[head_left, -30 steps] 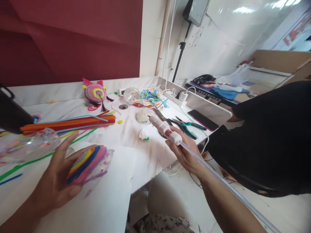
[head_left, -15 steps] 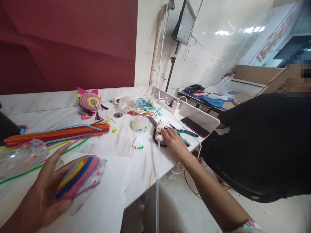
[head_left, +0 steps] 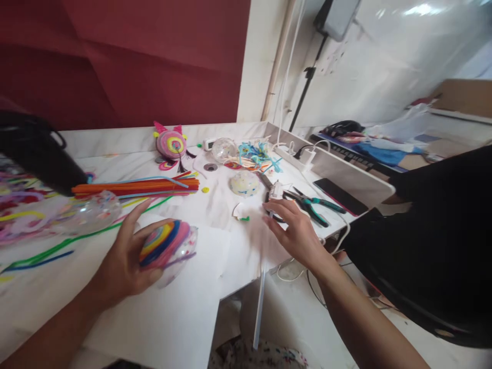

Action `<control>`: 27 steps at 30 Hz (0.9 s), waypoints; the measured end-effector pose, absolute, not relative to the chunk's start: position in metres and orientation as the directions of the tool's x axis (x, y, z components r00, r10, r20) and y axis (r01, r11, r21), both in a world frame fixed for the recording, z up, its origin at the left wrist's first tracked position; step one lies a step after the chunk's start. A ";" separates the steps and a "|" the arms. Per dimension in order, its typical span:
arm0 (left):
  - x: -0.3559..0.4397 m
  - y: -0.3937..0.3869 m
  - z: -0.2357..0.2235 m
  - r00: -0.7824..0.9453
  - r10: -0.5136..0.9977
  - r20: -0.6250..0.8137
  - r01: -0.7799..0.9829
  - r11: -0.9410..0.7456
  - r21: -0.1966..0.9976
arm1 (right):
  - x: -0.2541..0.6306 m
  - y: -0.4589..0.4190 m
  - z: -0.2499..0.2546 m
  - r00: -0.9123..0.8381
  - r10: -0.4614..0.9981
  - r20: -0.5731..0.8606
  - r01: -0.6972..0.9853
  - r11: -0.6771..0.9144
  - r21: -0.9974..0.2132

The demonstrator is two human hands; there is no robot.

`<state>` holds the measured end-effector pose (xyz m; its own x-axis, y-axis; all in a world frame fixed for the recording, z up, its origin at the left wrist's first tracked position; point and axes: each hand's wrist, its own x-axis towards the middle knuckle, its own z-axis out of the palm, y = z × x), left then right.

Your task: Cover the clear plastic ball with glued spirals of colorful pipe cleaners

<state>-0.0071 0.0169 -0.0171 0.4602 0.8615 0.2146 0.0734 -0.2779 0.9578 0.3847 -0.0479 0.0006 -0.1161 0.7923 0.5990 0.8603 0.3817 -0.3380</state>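
My left hand (head_left: 123, 256) is closed around a clear plastic ball piece (head_left: 180, 259) partly covered with rainbow bands of fuzzy pipe cleaner (head_left: 163, 246). It is held above a white sheet of paper (head_left: 184, 312). On the right, my right hand (head_left: 295, 230) has its thumb and fingers closed round a long translucent glue stick (head_left: 262, 287) that hangs past the table edge. Just beyond those fingers lies a white hot glue gun (head_left: 275, 190), its rear partly hidden by the hand.
Green-handled pliers (head_left: 323, 203) and a black phone (head_left: 340, 196) lie to the right. Orange pipe cleaners (head_left: 138, 187), a speckled dome (head_left: 245, 183) and a pink fuzzy figure (head_left: 171, 144) are on the table (head_left: 215, 205). A person in black (head_left: 430, 246) is close on the right.
The view has turned left. My right hand has drawn back from the glue gun onto the glue stick, whose lower end now shows. My left hand still holds the ball piece.
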 end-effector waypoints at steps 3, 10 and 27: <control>0.000 0.012 -0.018 0.412 0.882 0.229 -0.013 -0.245 0.969 | 0.334 -0.063 0.018 -0.202 0.796 0.571 0.554 0.573 -0.603; 0.003 0.013 -0.018 0.420 0.886 0.196 -0.009 -0.212 0.977 | 0.269 -0.055 0.028 -0.300 0.719 0.627 0.365 0.694 -0.621; 0.006 0.010 -0.004 0.475 0.865 0.165 0.003 -0.189 0.982 | 0.259 -0.032 0.026 -0.373 0.713 0.593 0.528 0.689 -0.496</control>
<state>0.0061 0.0101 -0.0043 0.4747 0.8645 0.1652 0.0031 -0.1893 0.9819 0.2588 -0.0317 0.0260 -0.3733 0.7132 0.5932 0.5283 0.6891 -0.4960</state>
